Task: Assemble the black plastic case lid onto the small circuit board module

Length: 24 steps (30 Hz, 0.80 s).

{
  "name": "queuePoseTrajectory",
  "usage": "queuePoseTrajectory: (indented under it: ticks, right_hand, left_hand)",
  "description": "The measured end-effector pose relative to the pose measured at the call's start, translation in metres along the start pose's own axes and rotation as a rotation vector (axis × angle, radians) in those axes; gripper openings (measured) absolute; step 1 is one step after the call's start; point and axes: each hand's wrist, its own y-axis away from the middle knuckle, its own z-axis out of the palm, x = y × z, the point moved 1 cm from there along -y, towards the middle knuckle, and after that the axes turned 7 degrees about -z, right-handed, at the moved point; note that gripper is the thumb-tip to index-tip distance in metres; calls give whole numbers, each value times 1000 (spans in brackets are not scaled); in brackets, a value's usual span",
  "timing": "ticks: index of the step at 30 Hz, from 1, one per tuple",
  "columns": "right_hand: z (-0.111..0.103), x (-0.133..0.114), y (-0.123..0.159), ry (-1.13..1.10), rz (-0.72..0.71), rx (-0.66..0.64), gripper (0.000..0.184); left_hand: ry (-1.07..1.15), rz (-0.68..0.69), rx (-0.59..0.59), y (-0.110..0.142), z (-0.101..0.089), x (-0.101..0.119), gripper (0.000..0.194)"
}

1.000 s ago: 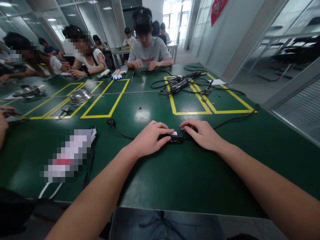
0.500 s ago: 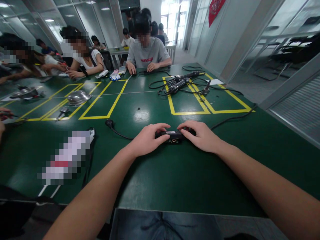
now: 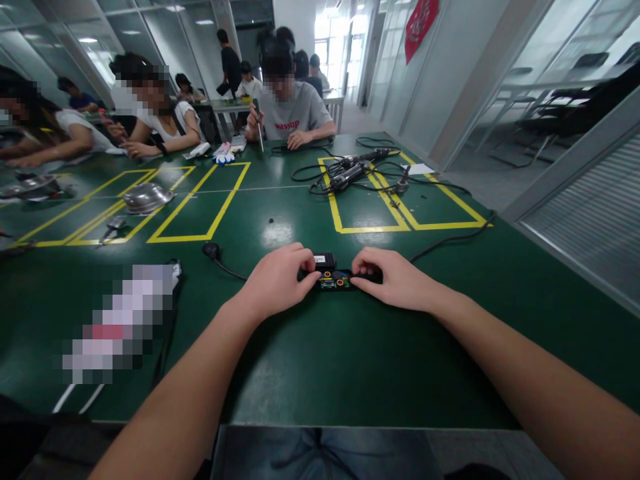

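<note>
A black adapter housing (image 3: 334,283) lies on the green table, its circuit board and copper-coloured coils exposed. Behind it sits the black cover (image 3: 325,259) with a white label, apart from the board. My left hand (image 3: 283,280) is closed on the housing's left end, thumb in front. At the right end, my right hand (image 3: 393,279) pinches the housing with thumb and curled fingers. A cord with a black plug (image 3: 211,251) comes from the left side; another black cord (image 3: 450,238) leads off to the right.
Black cylindrical tools with tangled cords (image 3: 350,175) lie beyond, over yellow tape outlines. A metal bowl-shaped part (image 3: 147,198) is at left, with a blurred-out pale object (image 3: 125,313) nearer. Across the table, a co-worker (image 3: 295,110) holds a screwdriver (image 3: 259,127); other people sit at left.
The cover has come off the housing and now lies behind it, showing the circuit board. Both my hands have moved onto the housing's ends. The co-worker opposite has raised a screwdriver.
</note>
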Motion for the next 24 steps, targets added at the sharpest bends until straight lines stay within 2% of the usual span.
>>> queuePoseTrajectory:
  ticks: [3,10,19,24]
  right_hand:
    - [1,-2,1,-34,45,-23,9]
    - [2,-2,1,-42,59,1,5]
    - [-1,-3,2,-57,25,67,11]
    - [-6,-3,2,-90,72,14,10]
  left_hand:
    - [-45,25,-97,2,0,3,11]
    - [41,7,-140,-2,5,-1,11]
    - [169,21,-61,-4,-2,-6,14]
    - [246,-18,-116,-5,-4,-11,16]
